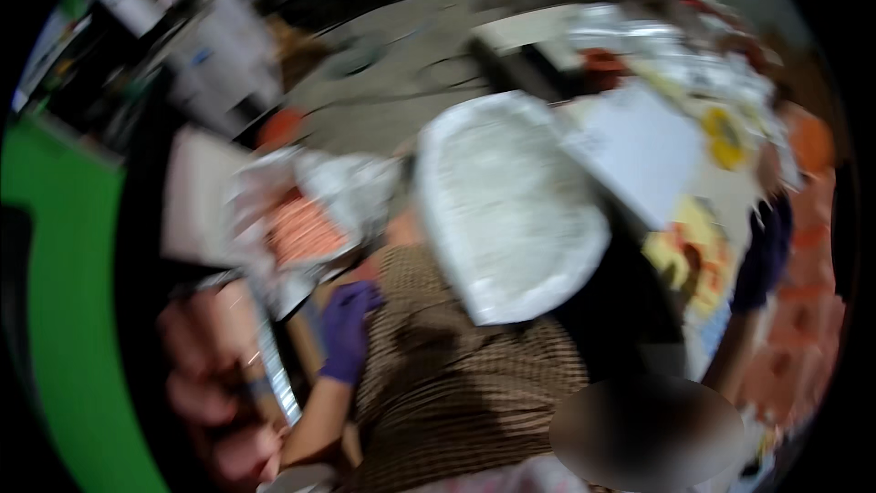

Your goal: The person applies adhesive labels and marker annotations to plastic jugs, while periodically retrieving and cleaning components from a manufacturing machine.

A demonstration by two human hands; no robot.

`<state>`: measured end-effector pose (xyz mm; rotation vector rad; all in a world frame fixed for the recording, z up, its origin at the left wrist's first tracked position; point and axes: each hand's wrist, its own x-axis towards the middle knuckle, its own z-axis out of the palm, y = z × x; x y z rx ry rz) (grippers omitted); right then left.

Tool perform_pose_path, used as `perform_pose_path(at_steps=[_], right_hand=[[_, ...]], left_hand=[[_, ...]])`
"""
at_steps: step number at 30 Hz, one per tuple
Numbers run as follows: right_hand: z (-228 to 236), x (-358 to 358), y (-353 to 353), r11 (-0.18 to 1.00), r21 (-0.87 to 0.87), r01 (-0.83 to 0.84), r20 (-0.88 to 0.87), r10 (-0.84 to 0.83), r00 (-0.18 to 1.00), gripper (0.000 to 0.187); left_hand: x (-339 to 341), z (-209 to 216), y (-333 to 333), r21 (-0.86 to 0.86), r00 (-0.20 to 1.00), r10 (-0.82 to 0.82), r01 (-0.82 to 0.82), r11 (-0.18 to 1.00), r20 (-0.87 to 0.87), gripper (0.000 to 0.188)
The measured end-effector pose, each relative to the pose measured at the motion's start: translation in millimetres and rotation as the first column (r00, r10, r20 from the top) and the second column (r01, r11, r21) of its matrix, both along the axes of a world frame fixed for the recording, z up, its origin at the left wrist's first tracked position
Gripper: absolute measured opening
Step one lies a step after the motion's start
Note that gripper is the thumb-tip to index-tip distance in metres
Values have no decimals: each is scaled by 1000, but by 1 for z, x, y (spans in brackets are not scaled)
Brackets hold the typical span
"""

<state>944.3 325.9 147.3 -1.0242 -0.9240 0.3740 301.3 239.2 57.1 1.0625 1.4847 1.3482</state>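
Observation:
The picture is smeared by motion. My left hand (pixel 346 333), in a purple glove, is low at the left of my checked brown garment (pixel 456 383). Its fingertips are beside a small reddish patch, and I cannot make out whether they hold anything. My right hand (pixel 765 251), also gloved in purple, reaches out to the far right, next to stacked orange pieces (pixel 803 338) and clear plastic wrapping. Its fingers are too blurred to read. Between the hands, in front of me, lies a white, pointed oval tray-like thing (pixel 511 205) with a pale inside.
Left of centre, a whitish plastic bag (pixel 356 187) surrounds many thin orange-pink pieces (pixel 306 230). A white sheet (pixel 639 151) and a yellow roll-like ring (pixel 724 139) lie on the right-hand table. Pink rounded bundles (pixel 214 329) are at lower left, beyond them a green surface (pixel 59 301).

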Motion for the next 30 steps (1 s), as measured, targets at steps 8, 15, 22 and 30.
perform_pose_path(at_steps=[8,15,22,30], right_hand=[[-79,-181,-64,887,-357,-293,15,319,948,33],[-61,-209,-44,859,-402,-316,97,384,918,32],[4,-228,-33,787,-447,-426,374,597,710,18],[0,-230,-26,784,-294,-547,248,615,749,16]], left_hand=[[-195,-92,-300,-354,560,828,-780,517,-25,23],[-228,-145,-423,-378,529,-102,-447,811,-843,16],[-177,-197,-313,-199,609,519,-742,641,-600,33],[-167,-139,-265,-278,581,213,-639,718,-786,42]])
